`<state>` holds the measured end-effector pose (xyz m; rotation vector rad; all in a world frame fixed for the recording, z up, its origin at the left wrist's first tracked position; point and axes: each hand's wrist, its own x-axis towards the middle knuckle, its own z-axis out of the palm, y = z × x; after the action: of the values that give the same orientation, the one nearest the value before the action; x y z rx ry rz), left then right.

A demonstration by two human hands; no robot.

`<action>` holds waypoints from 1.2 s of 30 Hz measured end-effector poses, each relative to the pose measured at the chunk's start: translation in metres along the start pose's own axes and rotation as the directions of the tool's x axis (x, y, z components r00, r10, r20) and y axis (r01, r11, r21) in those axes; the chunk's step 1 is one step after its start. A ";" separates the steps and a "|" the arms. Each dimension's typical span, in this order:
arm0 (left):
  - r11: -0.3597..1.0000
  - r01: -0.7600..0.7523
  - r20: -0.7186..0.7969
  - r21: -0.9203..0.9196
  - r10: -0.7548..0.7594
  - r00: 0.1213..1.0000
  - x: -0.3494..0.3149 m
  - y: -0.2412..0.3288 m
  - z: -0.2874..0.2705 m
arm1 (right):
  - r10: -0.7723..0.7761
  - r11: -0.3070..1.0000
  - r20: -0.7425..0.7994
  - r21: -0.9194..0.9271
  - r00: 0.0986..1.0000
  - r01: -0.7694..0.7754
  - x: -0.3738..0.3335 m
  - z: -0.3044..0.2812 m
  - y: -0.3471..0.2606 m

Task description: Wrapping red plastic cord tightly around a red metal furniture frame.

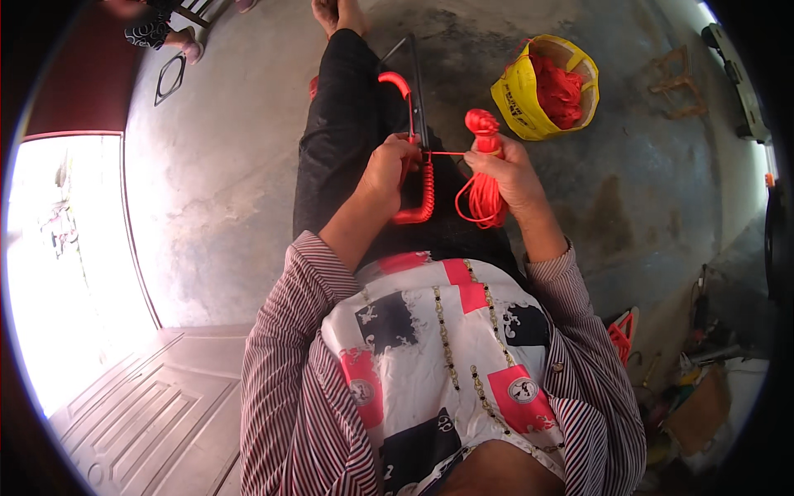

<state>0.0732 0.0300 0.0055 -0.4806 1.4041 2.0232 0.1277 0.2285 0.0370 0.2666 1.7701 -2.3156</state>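
A dark, narrow frame [416, 95] rests across my lap, part of its edge wound with tight turns of red cord [428, 192]. My left hand [387, 172] is closed around the frame's side near its middle. In my right hand [509, 172] is a bundle of red cord [486, 198], gripped round its middle, with loose loops hanging below and a knotted tuft above. A single red strand [447, 154] runs straight from the frame to the bundle. My left fingertips are partly hidden behind the frame and cord.
A yellow bag [514, 97] holding red cord stands on the concrete floor beyond my right hand. Another person's foot [192, 48] shows at upper left, beside a small dark frame [169, 80]. A panelled door [157, 422] lies lower left; a red-edged frame [623, 335] is at right.
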 end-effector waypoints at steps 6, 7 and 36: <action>0.997 -0.059 0.030 0.041 0.058 0.998 -0.003 -0.004 0.001 | -0.012 1.000 -0.014 0.006 1.000 0.012 -0.021 -0.023 0.003; 0.997 -0.071 0.004 0.036 0.071 0.997 -0.006 -0.002 0.000 | 0.048 0.998 -0.135 0.055 0.990 -0.041 -0.021 -0.027 0.005; -0.186 -0.385 0.428 0.904 0.396 0.813 -0.047 0.036 -0.003 | -0.032 0.628 0.389 -0.709 0.921 0.321 0.044 0.000 0.016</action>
<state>0.0836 0.0047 0.0584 0.7831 2.7875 0.6161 0.0898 0.2215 0.0099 -0.4588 2.4401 -1.3453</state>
